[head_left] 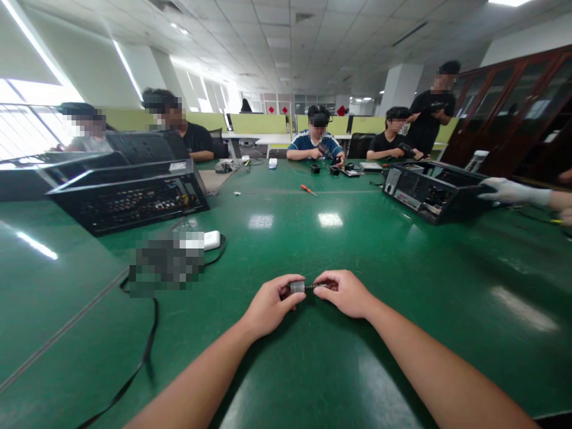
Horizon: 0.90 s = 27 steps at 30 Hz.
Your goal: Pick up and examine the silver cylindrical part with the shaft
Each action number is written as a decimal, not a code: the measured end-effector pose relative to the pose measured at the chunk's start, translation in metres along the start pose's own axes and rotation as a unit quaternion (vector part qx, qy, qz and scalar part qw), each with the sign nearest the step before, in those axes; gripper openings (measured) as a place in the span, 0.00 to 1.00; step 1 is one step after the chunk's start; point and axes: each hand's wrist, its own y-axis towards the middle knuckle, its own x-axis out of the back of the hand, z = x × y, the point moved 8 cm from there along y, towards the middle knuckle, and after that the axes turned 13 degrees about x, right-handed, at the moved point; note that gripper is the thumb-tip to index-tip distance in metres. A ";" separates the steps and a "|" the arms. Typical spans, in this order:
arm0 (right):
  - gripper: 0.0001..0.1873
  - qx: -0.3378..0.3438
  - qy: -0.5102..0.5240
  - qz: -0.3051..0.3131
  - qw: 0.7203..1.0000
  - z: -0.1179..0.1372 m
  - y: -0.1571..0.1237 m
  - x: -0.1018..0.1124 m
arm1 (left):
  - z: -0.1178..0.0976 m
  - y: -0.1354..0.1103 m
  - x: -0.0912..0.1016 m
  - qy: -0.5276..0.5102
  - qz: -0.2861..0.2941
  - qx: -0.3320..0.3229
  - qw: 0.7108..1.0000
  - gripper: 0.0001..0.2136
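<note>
Both my hands rest on the green table (313, 238) close in front of me, fingertips almost meeting. My left hand (269, 304) is closed around a small grey cylindrical part (297, 287). My right hand (343, 292) pinches a thin dark piece that sticks out of that part toward the right. What the thin piece is cannot be made out.
A black computer case (129, 193) lies at the left, with a white adapter (210, 239) and black cable (143, 357) nearer me. Another open case (429, 190) sits at the right, touched by a gloved hand (509, 190). An orange screwdriver (308, 190) lies mid-table. Several people sit at the far end.
</note>
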 end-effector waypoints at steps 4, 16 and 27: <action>0.11 -0.007 0.005 0.000 1.000 -0.001 0.000 0.001 | 0.000 0.000 0.001 0.002 -0.003 0.000 1.000 0.17; 0.12 -0.014 0.010 0.000 1.000 -0.005 -0.001 0.002 | 0.000 0.001 0.002 0.001 -0.004 0.002 1.000 0.16; 0.12 -0.017 0.017 0.002 1.000 -0.009 -0.001 0.002 | 0.001 0.001 0.003 -0.005 -0.010 0.000 1.000 0.16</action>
